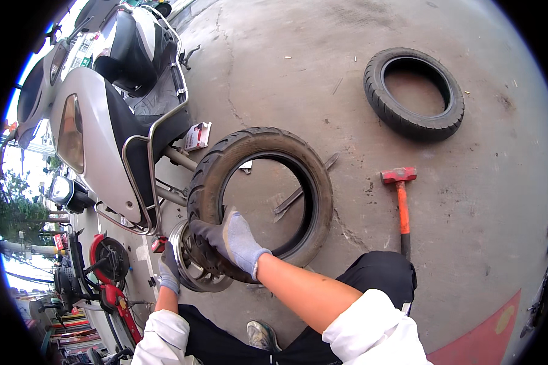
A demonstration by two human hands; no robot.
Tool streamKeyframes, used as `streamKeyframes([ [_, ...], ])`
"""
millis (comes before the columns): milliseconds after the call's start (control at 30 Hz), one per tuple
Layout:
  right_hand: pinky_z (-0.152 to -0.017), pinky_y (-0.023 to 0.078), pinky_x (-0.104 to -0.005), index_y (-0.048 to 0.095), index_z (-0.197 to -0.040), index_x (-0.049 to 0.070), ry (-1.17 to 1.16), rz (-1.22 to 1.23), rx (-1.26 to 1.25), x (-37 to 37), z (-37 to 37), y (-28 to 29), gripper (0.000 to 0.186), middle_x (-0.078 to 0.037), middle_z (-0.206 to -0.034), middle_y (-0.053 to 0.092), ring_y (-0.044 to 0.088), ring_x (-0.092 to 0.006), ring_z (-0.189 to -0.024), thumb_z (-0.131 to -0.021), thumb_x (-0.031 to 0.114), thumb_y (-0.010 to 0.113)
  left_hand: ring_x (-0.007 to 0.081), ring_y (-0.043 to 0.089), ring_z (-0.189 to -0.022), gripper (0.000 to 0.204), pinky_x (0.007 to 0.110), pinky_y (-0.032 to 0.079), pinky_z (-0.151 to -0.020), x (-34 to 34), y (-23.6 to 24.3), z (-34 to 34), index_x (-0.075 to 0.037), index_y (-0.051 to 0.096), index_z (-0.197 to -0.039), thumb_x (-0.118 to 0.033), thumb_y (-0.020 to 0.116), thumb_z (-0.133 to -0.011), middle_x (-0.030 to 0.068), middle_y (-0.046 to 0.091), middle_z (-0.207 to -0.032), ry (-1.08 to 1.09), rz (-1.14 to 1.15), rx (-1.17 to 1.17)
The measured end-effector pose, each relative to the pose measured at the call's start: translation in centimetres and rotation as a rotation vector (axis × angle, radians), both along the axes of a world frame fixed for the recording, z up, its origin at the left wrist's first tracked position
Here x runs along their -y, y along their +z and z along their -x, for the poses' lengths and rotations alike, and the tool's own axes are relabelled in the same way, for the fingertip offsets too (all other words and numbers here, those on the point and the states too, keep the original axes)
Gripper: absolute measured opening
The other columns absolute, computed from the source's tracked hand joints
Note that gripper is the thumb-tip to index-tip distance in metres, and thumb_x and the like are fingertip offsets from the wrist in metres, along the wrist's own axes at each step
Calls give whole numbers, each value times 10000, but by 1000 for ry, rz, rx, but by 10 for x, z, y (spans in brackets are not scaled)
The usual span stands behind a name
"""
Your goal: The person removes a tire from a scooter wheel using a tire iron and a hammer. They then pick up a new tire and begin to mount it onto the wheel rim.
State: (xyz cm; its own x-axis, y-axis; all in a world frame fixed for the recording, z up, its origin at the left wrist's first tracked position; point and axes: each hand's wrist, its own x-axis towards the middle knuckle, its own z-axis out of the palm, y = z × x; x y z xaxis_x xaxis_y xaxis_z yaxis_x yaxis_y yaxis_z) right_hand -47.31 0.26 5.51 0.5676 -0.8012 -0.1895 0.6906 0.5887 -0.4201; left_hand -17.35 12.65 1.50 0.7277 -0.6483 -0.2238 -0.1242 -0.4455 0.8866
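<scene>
A black scooter tyre (321, 207) stands off the ground in front of me, its opening facing up at me. My right hand (232, 239), in a grey glove with a dark palm, grips the tyre's near left side, fingers over the tread and thumb toward the inner edge. Just left of and partly beneath the tyre is a silver wheel rim (216, 284). Against the rim's left edge my gloved left hand (169, 272) is closed; some of its fingers are hidden. A flat metal tyre lever (288, 202) shows through the tyre's opening.
A silver scooter (91, 131) with a metal guard bar stands at left, its axle end near the tyre. At right lie a red-headed sledgehammer (402, 204) with an orange handle and a second tyre (376, 91). A red bicycle (119, 304) is at lower left.
</scene>
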Motion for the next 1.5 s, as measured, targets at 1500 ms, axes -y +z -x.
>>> streamKeyframes([
  [1500,-973,520,-355,612,-1243,17,220,495,-81,94,82,-11,290,-58,-1105,685,676,-159,-1020,-1021,181,521,160,657,-871,568,294,535,-763,-20,-5,-34,2,668,-1173,-519,534,-994,64,688,-983,-63,-209,134],
])
